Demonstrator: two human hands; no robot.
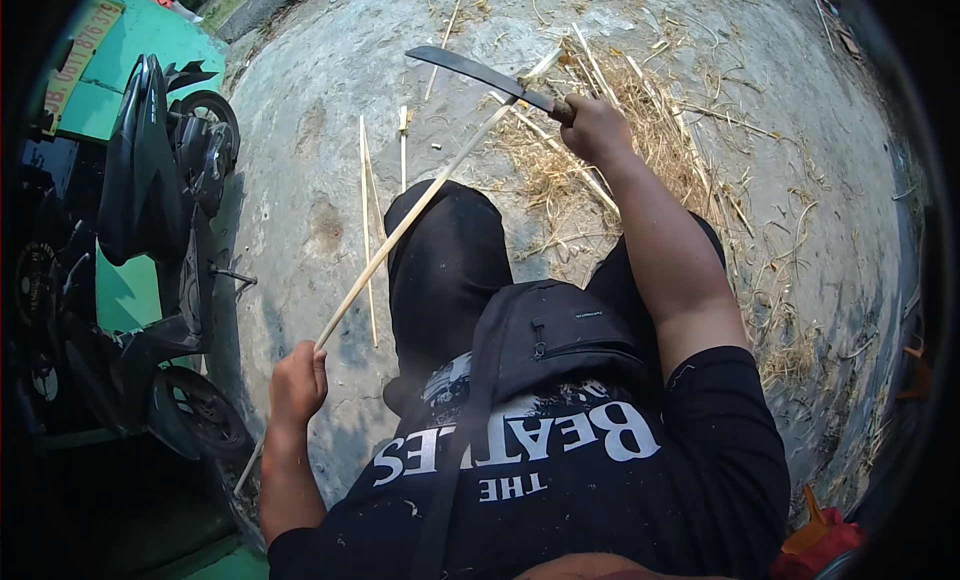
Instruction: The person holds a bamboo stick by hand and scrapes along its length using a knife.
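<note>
My right hand (597,132) is wrapped round the short handle of a machete (462,66), whose long dark blade points to the left. In my closed left hand (298,384), low on the left, is a long pale bamboo strip (405,225). The strip slants up and right across my left knee, its lower end sticking out below the fist. Near its far end the strip meets the blade close to the handle; how deep the edge sits against it I cannot tell.
Shavings (655,130) and loose strips are heaped on the concrete ground (290,150) beyond my knees. Two thin strips (365,210) lie left of my knee. A black motorcycle (150,180) stands at the left. A dark bag (560,325) rests on my lap.
</note>
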